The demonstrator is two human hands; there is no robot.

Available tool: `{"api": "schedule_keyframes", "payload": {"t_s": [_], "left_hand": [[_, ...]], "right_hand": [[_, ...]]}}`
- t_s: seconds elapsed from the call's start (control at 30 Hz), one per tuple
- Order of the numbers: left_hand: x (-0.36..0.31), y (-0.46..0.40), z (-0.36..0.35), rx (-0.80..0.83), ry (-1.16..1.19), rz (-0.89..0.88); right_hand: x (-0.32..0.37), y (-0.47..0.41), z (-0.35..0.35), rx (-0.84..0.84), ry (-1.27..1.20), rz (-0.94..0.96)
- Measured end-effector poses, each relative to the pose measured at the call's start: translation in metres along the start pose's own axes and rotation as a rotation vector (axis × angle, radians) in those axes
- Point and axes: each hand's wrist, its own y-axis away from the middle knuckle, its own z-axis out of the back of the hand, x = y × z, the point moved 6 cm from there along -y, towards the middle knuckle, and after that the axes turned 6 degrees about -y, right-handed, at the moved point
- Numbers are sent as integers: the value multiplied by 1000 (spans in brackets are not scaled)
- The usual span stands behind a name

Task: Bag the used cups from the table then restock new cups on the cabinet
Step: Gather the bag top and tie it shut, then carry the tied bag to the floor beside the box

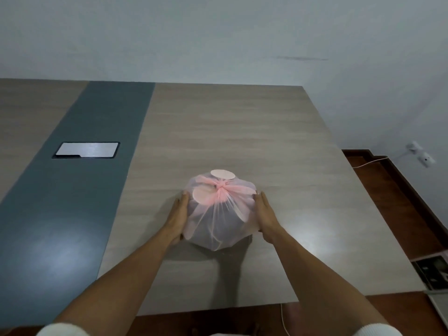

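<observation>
A pink translucent bag (pixel 218 212), knotted at the top, stands on the table (pixel 242 132) near its right half and toward the near edge, with pale cups (pixel 222 173) showing through the film; how many cups it holds cannot be told. Bare wood-grain surface lies all round the bag: a broad stretch behind it up to the far edge at the wall (pixel 218 32), a narrower stretch to the right before the table's right edge, and a strip in front before the near edge. To the left, a grey band (pixel 80 190) runs the length of the table, well apart from the bag, and carries a flush rectangular hatch (pixel 86 150). Beyond the right edge the floor (pixel 392 202) is dark red-brown, with a white cable (pixel 371 162) leading to a wall socket (pixel 420 155). Both forearms reach forward from the near edge, roughly parallel. The left hand (pixel 178 218) lies flat against the bag's left side, fingers straight and together, pointing away from the person. The right hand (pixel 265 215) mirrors it on the right side, fingers likewise straight and pressed to the film. The bag is thus held between two flat palms, with neither hand curled round it. White sleeves (pixel 63 329) show at the bottom corners.
</observation>
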Motion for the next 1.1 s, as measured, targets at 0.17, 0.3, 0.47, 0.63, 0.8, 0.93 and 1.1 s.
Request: {"api": "schedule_keyframes", "payload": {"t_s": [0.17,0.3,0.47,0.63,0.8,0.93,1.1], "left_hand": [[7,-1,-12,139,107,-24],[5,-14,-16,117,53,-38],[-8,-30,-45,146,18,-71],[-36,-31,-115,221,-42,-164],[-86,34,-222,302,-56,-245],[-106,64,-314,356,-95,-276],[-131,109,-432,446,-106,-327]], "right_hand": [[-9,15,-6,-80,-119,7],[-11,24,1,-156,-148,9],[-3,41,33,-218,-223,66],[9,59,103,-299,-274,108],[5,80,211,-396,-323,154],[-7,93,304,-466,-333,171],[-22,111,419,-565,-311,228]]}}
